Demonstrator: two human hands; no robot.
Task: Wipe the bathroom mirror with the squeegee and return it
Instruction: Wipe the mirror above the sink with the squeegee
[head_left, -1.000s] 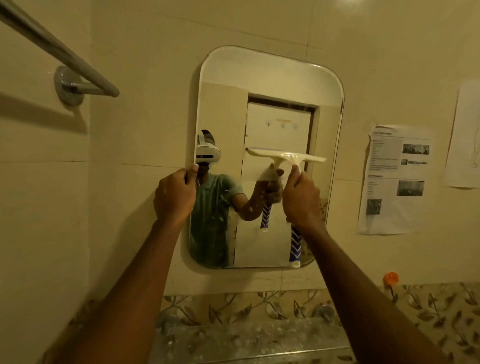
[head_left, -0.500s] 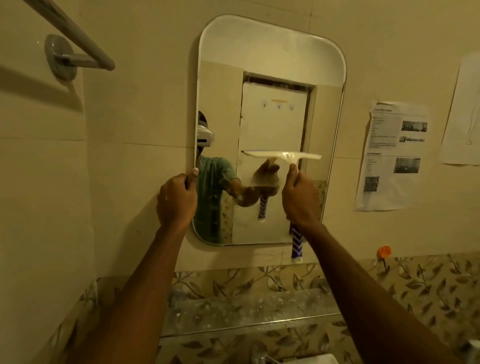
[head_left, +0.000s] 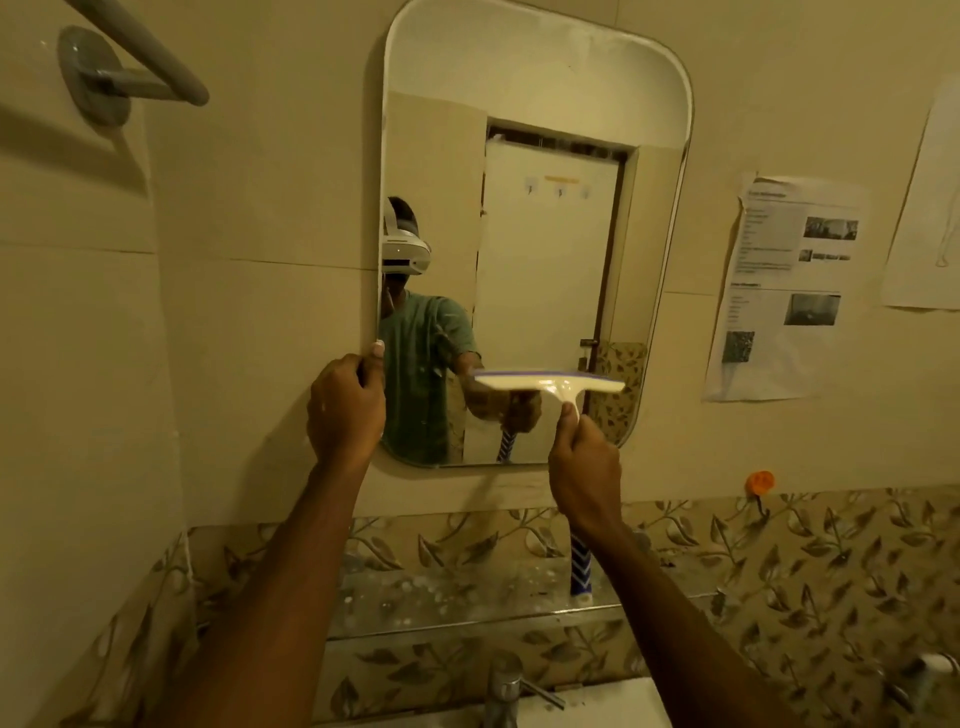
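The rounded wall mirror (head_left: 535, 104) hangs straight ahead on the cream tiles. My right hand (head_left: 584, 462) grips the handle of the squeegee (head_left: 550, 385). Its pale blade lies level against the lower right part of the glass. The blue and white handle end sticks out below my wrist. My left hand (head_left: 345, 402) holds the mirror's lower left edge, thumb on the rim. The glass reflects a person in a green shirt with a white headset.
A glass shelf (head_left: 457, 597) runs under the mirror, above a tap (head_left: 503, 686) and a white basin. A metal towel rail (head_left: 135, 57) juts out at the upper left. Printed papers (head_left: 784, 286) are stuck on the wall at right, and an orange hook (head_left: 759, 482) sits below them.
My right hand has drawn the squeegee down the glass from the middle to near the bottom. My left hand stays on the mirror's left edge. The view has tilted downward.
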